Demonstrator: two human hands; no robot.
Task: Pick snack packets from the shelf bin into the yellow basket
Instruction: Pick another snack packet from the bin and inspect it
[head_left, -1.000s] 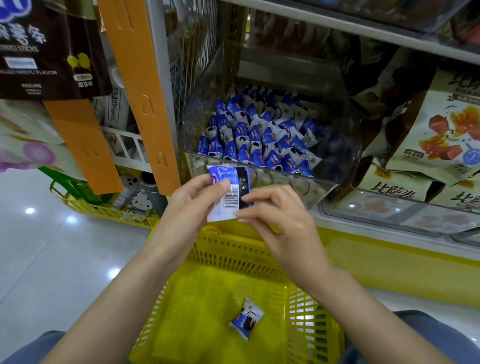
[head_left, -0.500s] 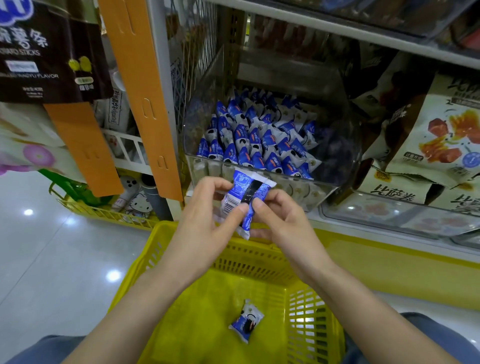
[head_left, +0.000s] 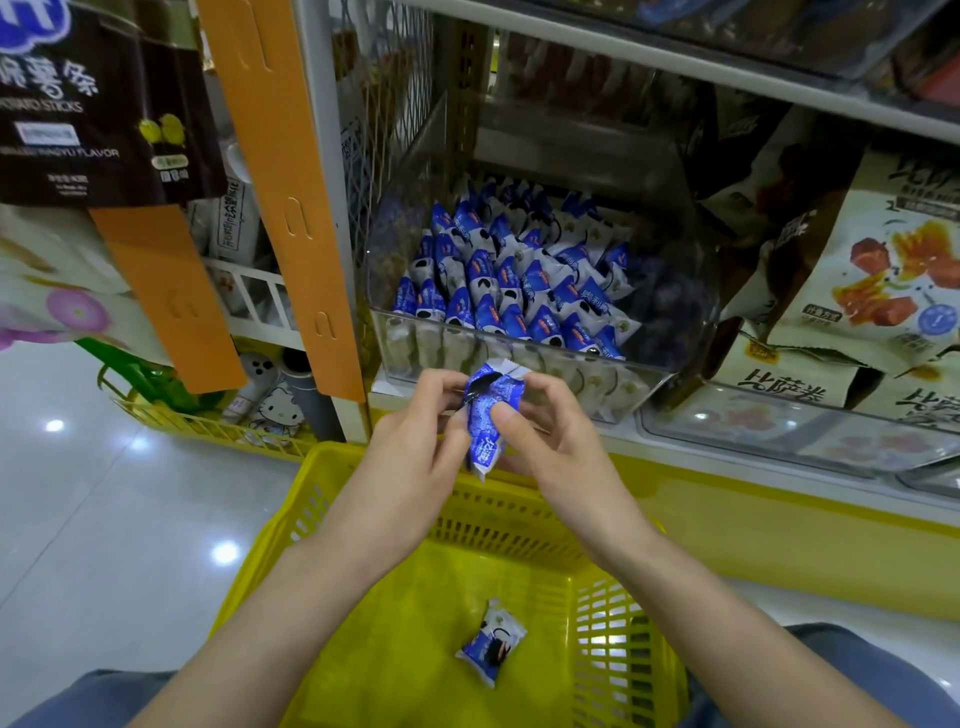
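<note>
A blue-and-white snack packet (head_left: 487, 422) is held between both hands above the far rim of the yellow basket (head_left: 363, 634). My left hand (head_left: 415, 447) pinches its left side; my right hand (head_left: 550, 441) pinches its right side with thumb on the front. The packet stands upright, blue face toward me. One more packet (head_left: 492, 643) lies on the basket floor. Behind my hands, the clear shelf bin (head_left: 675, 332) holds several rows of the same blue packets (head_left: 514, 291).
An orange hanging strip (head_left: 291, 208) and a grey shelf post stand left of the bin. Large snack bags (head_left: 878, 270) fill the shelf to the right. A yellow shelf base (head_left: 779, 530) runs under them. Glossy floor lies to the left.
The packet has been turned between my hands, from barcode side facing me to its blue front, and now stands upright. Both hands stayed above the basket's far rim.
</note>
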